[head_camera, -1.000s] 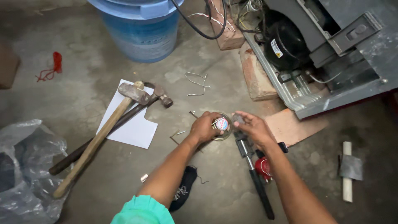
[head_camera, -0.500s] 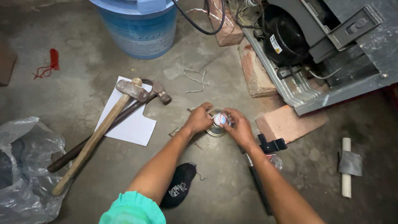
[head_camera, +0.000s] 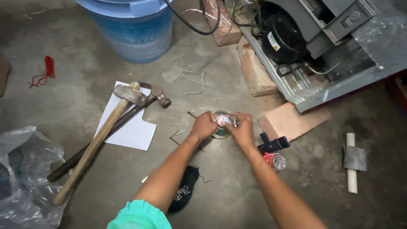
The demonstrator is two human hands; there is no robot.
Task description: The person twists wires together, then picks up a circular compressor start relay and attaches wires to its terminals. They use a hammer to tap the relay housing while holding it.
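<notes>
Both my hands meet over a small round metal tin (head_camera: 221, 131) standing on the concrete floor. My left hand (head_camera: 203, 125) grips its left side. My right hand (head_camera: 241, 128) closes over its top and right side, fingers pinching a small silvery part at the lid. Only the tin's front rim and a bit of its coloured top show between my fingers.
A wooden-handled hammer (head_camera: 97, 140) and a dark-handled hammer (head_camera: 157, 96) lie across white paper (head_camera: 129, 127). A blue bucket (head_camera: 135, 29), bricks (head_camera: 254, 72), a compressor unit (head_camera: 292, 38), a black-and-red torch tool (head_camera: 273, 149), a taped white pipe (head_camera: 352, 163), a plastic bag (head_camera: 21, 174), black cloth (head_camera: 184, 186).
My hands have closed in together on the tin; the right hand moved left from above the torch tool onto the tin's top. The view has shifted slightly.
</notes>
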